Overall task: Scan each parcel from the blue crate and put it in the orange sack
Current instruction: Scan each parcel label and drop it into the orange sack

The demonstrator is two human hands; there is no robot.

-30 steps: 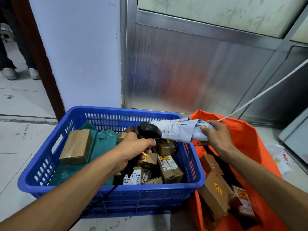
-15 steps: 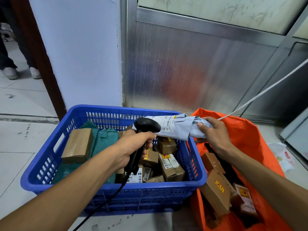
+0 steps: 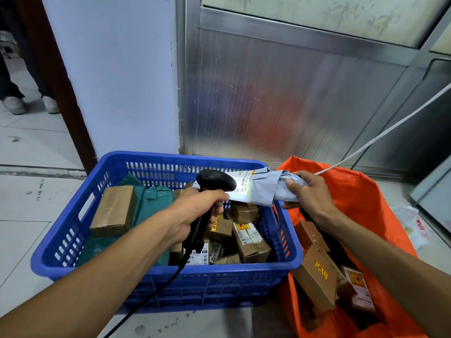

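Just then the black scanner (image 3: 214,182), gripped at its handle by the left hand (image 3: 195,213), had closed in from half a second before until its head overlapped the label of the grey parcel (image 3: 266,189), where a bright band of light lay across the paper. The right hand (image 3: 310,196) had its fingers (image 3: 291,184) clenched round the parcel's crumpled end, holding it above the right rim of the blue crate (image 3: 73,240), beside the orange sack (image 3: 361,198). In my judgement the scan was under way, leaving only the drop into the sack.
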